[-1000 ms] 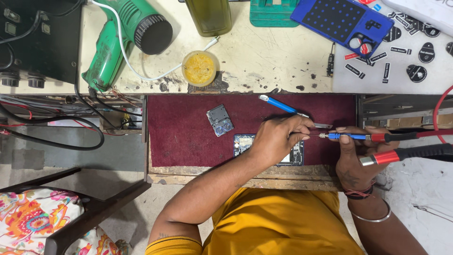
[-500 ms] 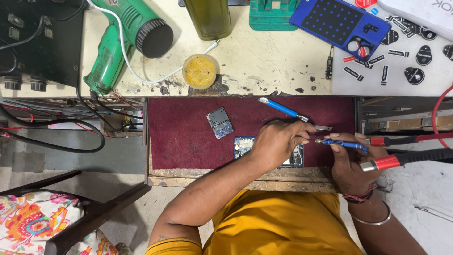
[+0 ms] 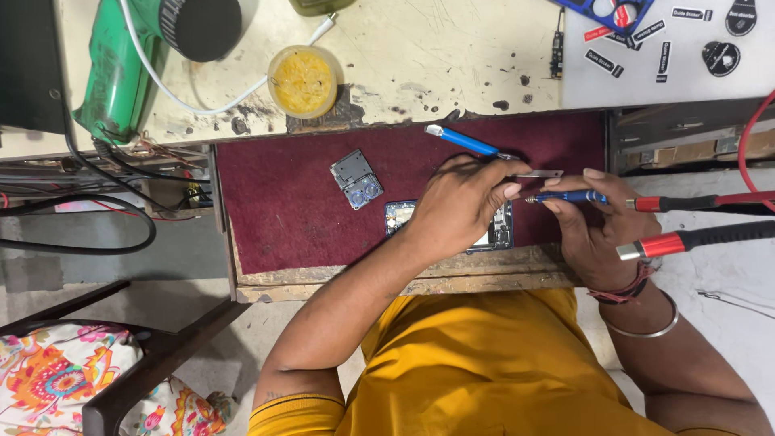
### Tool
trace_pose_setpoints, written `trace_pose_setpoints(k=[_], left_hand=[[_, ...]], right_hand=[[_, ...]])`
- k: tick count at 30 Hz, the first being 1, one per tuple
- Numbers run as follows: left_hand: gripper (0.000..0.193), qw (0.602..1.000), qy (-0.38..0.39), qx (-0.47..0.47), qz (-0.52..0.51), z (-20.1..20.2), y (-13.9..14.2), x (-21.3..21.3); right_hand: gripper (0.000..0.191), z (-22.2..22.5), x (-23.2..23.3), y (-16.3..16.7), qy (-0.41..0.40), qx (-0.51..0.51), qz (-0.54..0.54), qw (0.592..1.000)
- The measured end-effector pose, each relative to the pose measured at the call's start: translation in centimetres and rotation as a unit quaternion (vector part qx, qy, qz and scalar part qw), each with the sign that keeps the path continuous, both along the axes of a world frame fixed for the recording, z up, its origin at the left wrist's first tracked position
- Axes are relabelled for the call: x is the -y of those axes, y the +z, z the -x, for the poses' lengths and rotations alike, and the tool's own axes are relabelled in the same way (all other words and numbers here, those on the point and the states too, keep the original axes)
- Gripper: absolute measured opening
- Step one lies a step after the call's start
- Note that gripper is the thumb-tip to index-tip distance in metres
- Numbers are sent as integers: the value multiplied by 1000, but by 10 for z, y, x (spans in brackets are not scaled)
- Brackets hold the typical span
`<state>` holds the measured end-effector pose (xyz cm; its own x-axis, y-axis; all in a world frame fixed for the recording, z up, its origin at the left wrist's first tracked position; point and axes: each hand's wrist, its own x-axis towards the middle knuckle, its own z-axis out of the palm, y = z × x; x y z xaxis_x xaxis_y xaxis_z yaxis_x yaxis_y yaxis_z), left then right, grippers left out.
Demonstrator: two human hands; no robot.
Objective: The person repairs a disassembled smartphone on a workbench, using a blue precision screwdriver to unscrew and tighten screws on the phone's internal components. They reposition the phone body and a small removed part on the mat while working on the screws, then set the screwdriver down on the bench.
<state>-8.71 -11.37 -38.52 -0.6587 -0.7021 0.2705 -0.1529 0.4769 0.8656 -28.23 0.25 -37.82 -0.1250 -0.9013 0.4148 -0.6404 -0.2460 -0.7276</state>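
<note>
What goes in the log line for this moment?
left hand: on phone | right hand: holds screwdriver | surface: red mat

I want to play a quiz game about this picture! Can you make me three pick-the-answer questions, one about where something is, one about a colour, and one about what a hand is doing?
1. Where is the yellow cup?
A. on the pale bench above the red mat
B. on the floor
C. in the left hand

2. What colour is the heat gun?
A. pink
B. green
C. white

3. What is the right hand doing?
A. resting flat and empty
B. holding a blue screwdriver
C. gripping the heat gun

Answers:
1 A, the cup stands on the bench just past the mat's far edge.
2 B, its body is bright green with a black nozzle.
3 B, its fingers pinch the blue tool, tip pointing toward the left hand on the phone.
</note>
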Motion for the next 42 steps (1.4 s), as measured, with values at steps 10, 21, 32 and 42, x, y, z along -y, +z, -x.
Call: trace_pose_setpoints(k=[10, 21, 32, 42], left_hand=[[42, 998, -23, 55, 16, -7, 0, 2], [41, 998, -15, 59, 27, -6, 0, 4], [45, 996, -51, 78, 17, -12, -4, 10], [54, 992, -89, 86, 3, -19, 5, 16]], right_hand=[[46, -11, 9, 7, 13, -72, 11, 997], [43, -12, 14, 9, 17, -102, 4, 995], [36, -14, 26, 27, 107, -95, 0, 990], [44, -21, 25, 35, 64, -125, -16, 990]])
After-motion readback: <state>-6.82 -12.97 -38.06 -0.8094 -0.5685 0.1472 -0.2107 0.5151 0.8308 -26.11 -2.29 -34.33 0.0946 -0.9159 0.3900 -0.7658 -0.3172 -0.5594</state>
